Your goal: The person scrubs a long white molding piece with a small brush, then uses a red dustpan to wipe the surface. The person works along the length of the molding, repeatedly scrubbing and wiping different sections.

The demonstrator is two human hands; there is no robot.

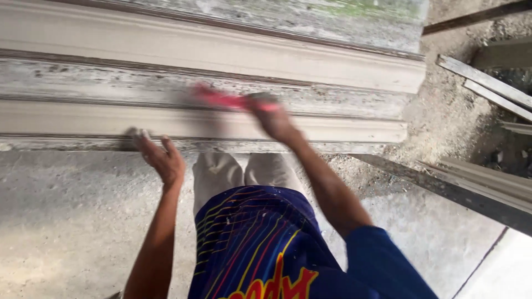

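The right hand is closed around the handle of a red tool, blurred with motion, so whether it is a brush or a scraper cannot be told; its working end lies over the rough grey strip between two pale ridges of a long moulded slab. The left hand is open, fingers spread and lightly curled, holding nothing, its fingertips touching the near lower edge of the slab. The slab runs across the view from left to right, its near profile ending just beyond the right hand, and it seems to rest low, near the concrete floor. Further right, grey slats and a stack of long strips lie on sandy ground. The likely risk is a slip: a fast stroke on the uneven, crusted surface could let the tool skid and chip a ridge, or run toward the left fingers at the edge.
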